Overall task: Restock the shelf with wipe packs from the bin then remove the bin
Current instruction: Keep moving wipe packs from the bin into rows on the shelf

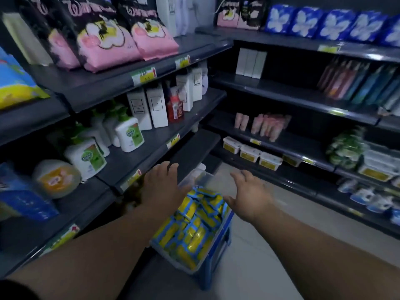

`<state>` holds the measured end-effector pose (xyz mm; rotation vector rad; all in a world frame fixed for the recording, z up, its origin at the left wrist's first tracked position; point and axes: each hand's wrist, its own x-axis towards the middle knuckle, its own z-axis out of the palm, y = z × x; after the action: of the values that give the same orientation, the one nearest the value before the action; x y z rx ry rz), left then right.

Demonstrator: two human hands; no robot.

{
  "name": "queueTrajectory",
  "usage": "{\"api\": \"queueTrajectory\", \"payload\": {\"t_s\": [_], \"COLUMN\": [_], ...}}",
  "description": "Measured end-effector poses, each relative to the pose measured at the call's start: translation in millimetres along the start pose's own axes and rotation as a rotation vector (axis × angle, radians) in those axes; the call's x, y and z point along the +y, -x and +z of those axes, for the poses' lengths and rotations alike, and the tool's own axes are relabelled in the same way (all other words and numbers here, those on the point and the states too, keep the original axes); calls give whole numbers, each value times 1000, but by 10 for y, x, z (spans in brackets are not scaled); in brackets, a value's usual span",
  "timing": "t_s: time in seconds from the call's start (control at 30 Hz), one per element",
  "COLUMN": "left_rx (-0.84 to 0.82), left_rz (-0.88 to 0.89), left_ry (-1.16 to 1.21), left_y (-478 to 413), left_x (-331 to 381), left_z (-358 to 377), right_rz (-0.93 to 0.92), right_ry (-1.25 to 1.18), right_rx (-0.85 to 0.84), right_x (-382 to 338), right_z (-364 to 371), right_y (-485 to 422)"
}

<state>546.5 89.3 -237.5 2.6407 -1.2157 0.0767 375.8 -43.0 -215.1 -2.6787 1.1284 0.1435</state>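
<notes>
Left hand (161,182), right hand (249,192), fingers spread, apparently hover over wipe packs (194,226) in bin (198,176).

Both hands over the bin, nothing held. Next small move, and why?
Probably lower the right hand onto the wipe packs and grip one. Both it and the left hand are open and empty above the bin, which looks full, and the dark shelf beside it shows bare space.

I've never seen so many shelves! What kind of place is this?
Most likely a shop aisle: shelves carry rows of packaged goods like hand-wash bottles, price tags line the shelf edges, and a bin of wipe packs stands below.
</notes>
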Motion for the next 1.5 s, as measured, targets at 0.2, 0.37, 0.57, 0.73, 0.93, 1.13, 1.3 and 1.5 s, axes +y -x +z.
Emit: {"api": "queueTrajectory", "payload": {"t_s": [0.2,0.37,0.57,0.73,0.93,1.13,1.3,1.5], "left_rx": [-115,-202,-306,-487,-452,-287,-223,-252], "left_rz": [-35,-36,-131,-279,-310,-228,-255,-480], "left_ry": [-17,13,14,64,117,274,344,569], "left_y": [-559,-753,-763,-750,-831,-719,-753,-1030], "left_x": [-258,-289,-450,-565,-555,-493,-463,-356], "left_z": [530,1062,1867,2634,3276,3501,3491,3227], "right_rz": [60,69,-14,-127,-271,-413,-458,-115], "right_ry": [-8,-35,-58,-58,23,173,68,-730], "right_rx": [-108,-191,-268,-338,-311,-321,-269,-181], "right_x": [153,327,389,423,419,290,284,276], "right_z": [402,841,1553,2279,2889,3303,3257,2822], "right_y": [-618,-1069,-1709,-2244,-2864,-3165,-3214,-2970]}}
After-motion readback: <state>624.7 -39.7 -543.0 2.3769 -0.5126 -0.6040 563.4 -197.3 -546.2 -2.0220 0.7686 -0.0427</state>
